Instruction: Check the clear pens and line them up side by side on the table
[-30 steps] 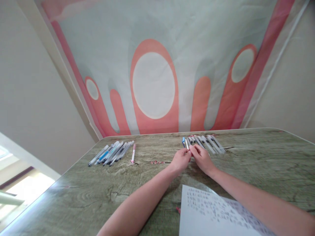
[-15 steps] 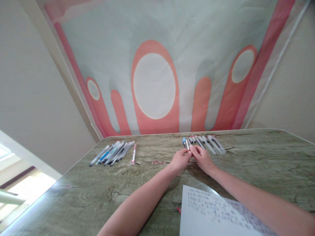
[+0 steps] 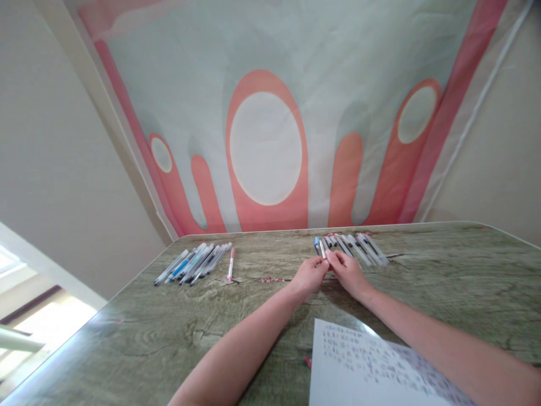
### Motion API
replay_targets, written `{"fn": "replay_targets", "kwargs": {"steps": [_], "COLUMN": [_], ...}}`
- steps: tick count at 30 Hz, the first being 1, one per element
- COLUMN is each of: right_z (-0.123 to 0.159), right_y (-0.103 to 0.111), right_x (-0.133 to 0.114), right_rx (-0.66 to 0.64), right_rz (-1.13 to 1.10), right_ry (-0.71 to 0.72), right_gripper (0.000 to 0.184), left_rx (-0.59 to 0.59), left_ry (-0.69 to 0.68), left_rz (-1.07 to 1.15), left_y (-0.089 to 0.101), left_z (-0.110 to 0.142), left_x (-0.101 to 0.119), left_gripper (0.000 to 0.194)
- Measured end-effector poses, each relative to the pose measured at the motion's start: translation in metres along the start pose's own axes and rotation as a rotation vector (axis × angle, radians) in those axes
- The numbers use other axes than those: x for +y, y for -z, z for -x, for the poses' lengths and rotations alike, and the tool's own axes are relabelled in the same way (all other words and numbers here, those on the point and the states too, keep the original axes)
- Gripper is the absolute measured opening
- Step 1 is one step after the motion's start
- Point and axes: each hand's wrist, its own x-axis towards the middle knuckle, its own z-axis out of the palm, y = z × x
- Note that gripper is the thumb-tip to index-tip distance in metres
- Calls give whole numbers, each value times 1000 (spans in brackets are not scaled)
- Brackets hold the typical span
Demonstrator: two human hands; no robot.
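Observation:
Both my hands meet at the far middle of the table. My left hand (image 3: 310,274) and my right hand (image 3: 346,271) pinch a white pen (image 3: 323,249) between their fingertips, its far end sticking out above them. Just behind them lies a row of several pens (image 3: 359,246), side by side. My fingers are closed around the pen's near end, which they hide.
A second group of several pens (image 3: 192,263) lies at the far left, with a single pink pen (image 3: 230,263) beside it. A written sheet of paper (image 3: 367,363) lies near me on the wood-grain table (image 3: 147,332). A pink and grey cloth (image 3: 264,118) hangs behind.

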Motion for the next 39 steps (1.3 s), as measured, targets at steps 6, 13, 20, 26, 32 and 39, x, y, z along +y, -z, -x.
{"fn": "replay_targets", "kwargs": {"steps": [6, 13, 20, 26, 32, 39], "right_z": [0, 0, -1, 0, -1, 0], "right_y": [0, 0, -1, -2, -2, -2], "right_x": [1, 3, 5, 2, -4, -4], "right_rx": [4, -3, -6, 9, -5, -1], "right_rz": [3, -8, -5, -89, -173, -140], "right_ry": [-9, -18, -22, -45, -73, -86], "right_gripper": [38, 38, 37, 38, 39, 40], "left_rx": [-3, -37, -44, -91, -188, -183], "left_ry": [20, 33, 55, 132, 160, 166], "left_rz": [9, 21, 21, 113, 343, 392], "left_y": [0, 0, 0, -1, -3, -2], "left_z": [-1, 0, 1, 4, 2, 0], "left_x": [1, 1, 1, 6, 4, 2], "left_gripper": [26, 24, 24, 32, 31, 33]}}
